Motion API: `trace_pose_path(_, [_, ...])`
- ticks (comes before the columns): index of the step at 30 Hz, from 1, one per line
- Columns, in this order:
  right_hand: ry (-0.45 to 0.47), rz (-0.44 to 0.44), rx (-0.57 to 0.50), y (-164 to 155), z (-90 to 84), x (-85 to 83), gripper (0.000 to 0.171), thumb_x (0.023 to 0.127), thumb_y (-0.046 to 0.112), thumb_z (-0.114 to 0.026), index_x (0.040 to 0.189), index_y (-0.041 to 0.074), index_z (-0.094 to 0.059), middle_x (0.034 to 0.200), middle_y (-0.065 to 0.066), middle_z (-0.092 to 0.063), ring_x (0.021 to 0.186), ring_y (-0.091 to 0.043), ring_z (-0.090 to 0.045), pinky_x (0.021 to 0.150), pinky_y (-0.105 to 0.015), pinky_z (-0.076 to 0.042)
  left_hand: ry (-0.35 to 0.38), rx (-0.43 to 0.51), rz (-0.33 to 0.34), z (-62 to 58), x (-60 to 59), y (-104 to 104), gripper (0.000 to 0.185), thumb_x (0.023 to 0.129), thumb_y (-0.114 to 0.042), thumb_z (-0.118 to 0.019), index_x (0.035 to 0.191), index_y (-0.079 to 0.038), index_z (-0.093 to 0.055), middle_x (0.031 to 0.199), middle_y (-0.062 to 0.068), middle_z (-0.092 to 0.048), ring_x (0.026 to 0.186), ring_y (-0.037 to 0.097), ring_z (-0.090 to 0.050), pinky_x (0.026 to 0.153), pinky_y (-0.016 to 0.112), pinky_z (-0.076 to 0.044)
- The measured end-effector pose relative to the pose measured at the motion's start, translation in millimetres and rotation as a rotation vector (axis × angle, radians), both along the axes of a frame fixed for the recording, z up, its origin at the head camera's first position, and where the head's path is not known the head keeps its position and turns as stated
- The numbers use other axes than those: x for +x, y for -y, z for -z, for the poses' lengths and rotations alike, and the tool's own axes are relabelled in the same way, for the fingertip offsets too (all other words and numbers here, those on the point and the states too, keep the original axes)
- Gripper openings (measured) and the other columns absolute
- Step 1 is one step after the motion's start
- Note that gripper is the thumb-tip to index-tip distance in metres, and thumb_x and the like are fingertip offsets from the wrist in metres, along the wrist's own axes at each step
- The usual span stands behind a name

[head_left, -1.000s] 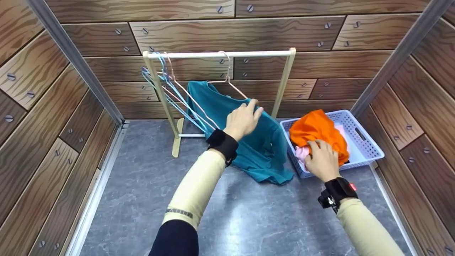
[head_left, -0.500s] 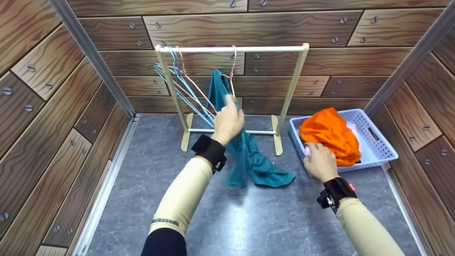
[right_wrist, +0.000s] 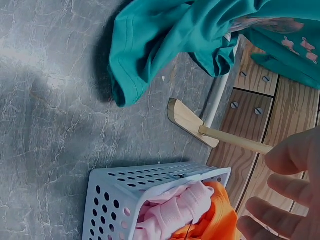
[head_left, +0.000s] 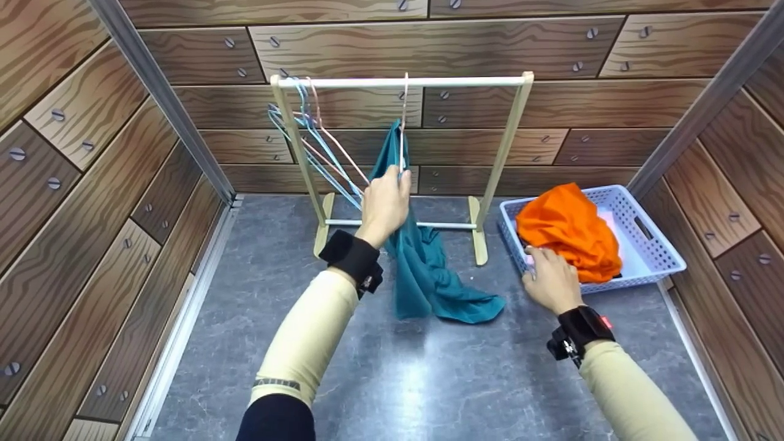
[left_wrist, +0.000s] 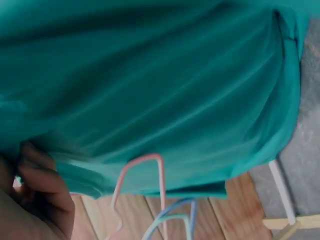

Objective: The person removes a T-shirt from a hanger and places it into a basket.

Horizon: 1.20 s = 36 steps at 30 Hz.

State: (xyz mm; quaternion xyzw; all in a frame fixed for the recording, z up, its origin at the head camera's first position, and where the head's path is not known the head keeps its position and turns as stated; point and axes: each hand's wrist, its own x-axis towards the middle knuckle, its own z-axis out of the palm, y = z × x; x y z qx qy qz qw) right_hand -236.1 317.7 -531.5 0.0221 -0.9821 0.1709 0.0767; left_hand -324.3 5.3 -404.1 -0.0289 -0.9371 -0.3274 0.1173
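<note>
A person hangs laundry on a small wooden clothes rack (head_left: 401, 81) standing on the grey floor (head_left: 392, 367). The left hand (head_left: 384, 205), arm stretched forward and raised, pinches the teal shirt (head_left: 422, 269) and its pink hanger (head_left: 403, 122), which is hooked on the rail; the shirt's hem trails onto the floor. The right hand (head_left: 551, 282), fingers loosely spread and gripping nothing, hovers at the near rim of the white basket (head_left: 649, 257), beside the orange garment (head_left: 569, 229) and a pink garment (right_wrist: 175, 212). The shirt appears hung; the next move likely calls for releasing it and grasping another piece.
</note>
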Motion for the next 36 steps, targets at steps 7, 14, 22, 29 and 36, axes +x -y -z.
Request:
trace_pose_path(7, [0.011,-0.015,-0.002,2.1,-1.2,-0.1,0.048,0.085,0.017,-0.058,0.13,0.002,-0.054,0.128,-0.029,-0.056,0.114,-0.051,-0.052,0.089,-0.065,-0.04,-0.136,-0.005,0.047,-22.5,6.2,14.2,0.029,0.102,-0.037,-0.041,0.092,-0.017,-0.06,0.076,0.008,-0.066,0.073,0.033,-0.065,0.063,0.046,-0.048])
trace_pose_path(14, [-0.004,-0.012,-0.008,5.8,-1.2,2.4,0.048,0.087,0.016,-0.059,0.132,-0.001,-0.051,0.127,-0.029,-0.056,0.112,-0.051,-0.054,0.09,-0.065,-0.04,-0.179,-0.02,0.129,-23.3,21.5,32.3,0.027,0.101,-0.03,-0.042,0.089,-0.016,-0.061,0.07,0.006,-0.063,0.068,0.029,-0.064,0.063,0.045,-0.049])
trace_pose_path(22, [-0.032,-0.019,-0.03,3.8,-9.0,0.2,0.041,0.09,0.018,-0.059,0.126,-0.001,-0.053,0.117,-0.03,-0.06,0.106,-0.052,-0.055,0.085,-0.064,-0.04,-0.087,-0.058,0.266,9.9,47.2,69.5,0.025,0.106,-0.025,-0.037,0.113,-0.016,-0.059,0.091,0.009,-0.07,0.077,0.03,-0.066,0.067,0.048,-0.051])
trace_pose_path(29, [-0.035,-0.096,-0.103,1.9,-29.7,-8.8,0.048,0.091,0.019,-0.06,0.133,-0.002,-0.05,0.123,-0.031,-0.057,0.114,-0.051,-0.052,0.09,-0.065,-0.038,-0.115,-0.085,0.427,35.4,58.9,93.0,0.021,0.104,-0.02,-0.044,0.111,-0.014,-0.063,0.091,0.007,-0.071,0.075,0.022,-0.063,0.068,0.041,-0.051])
trace_pose_path(36, [-0.128,-0.28,-0.246,2.7,-59.5,-17.1,0.058,0.089,0.018,-0.07,0.139,0.001,-0.046,0.137,-0.025,-0.051,0.127,-0.045,-0.043,0.104,-0.064,-0.027,-0.128,-0.108,0.65,23.7,68.1,93.8,0.024,0.105,-0.026,-0.043,0.111,-0.019,-0.066,0.093,-0.003,-0.068,0.073,0.013,-0.054,0.069,0.032,-0.046])
